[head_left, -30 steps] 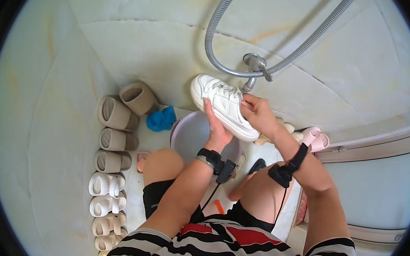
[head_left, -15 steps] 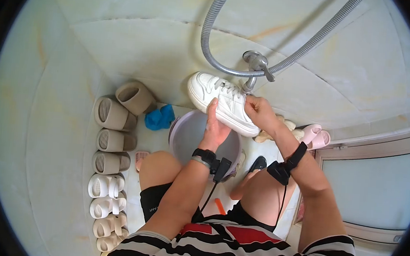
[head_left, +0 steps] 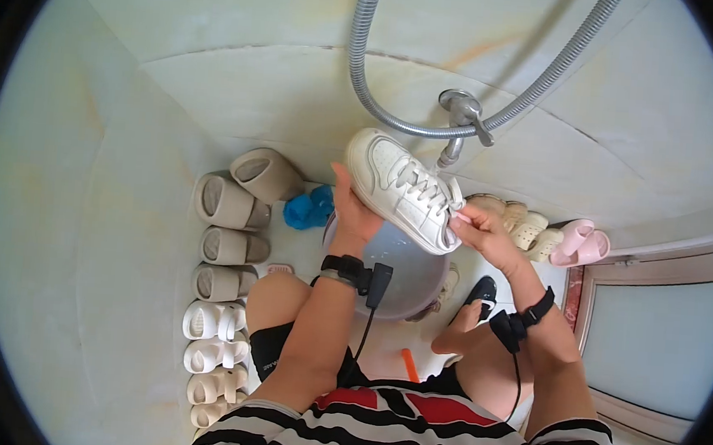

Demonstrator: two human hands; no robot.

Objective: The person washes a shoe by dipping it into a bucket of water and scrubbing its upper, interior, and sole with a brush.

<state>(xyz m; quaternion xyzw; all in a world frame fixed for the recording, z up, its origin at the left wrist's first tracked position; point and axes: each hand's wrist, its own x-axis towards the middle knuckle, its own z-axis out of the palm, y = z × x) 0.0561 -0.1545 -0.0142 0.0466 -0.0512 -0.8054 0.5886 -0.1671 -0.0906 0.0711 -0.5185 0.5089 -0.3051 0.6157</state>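
A white lace-up sneaker point(head_left: 404, 189) is held up over a water-filled bucket point(head_left: 405, 300), its toe towards the upper left. My left hand point(head_left: 355, 214) supports it along the sole, with the thumb pointing up and the other fingers partly hidden beneath the shoe. At the ankle opening, my right hand point(head_left: 488, 232) pinches the sneaker near the tongue and top laces. The metal tap point(head_left: 452, 151) is just behind the shoe.
Slippers point(head_left: 230, 201) line the left wall, near a crumpled blue item point(head_left: 308, 208). Pale clogs point(head_left: 529, 230) and pink slippers point(head_left: 582, 242) sit at the right wall. A shower hose point(head_left: 360, 49) loops overhead. An orange stick-like object point(head_left: 410, 365) lies between my legs.
The sneaker has turned so its laces and opening face me more. My right hand has shifted from inside the heel area to the tongue. The view has moved slightly left.
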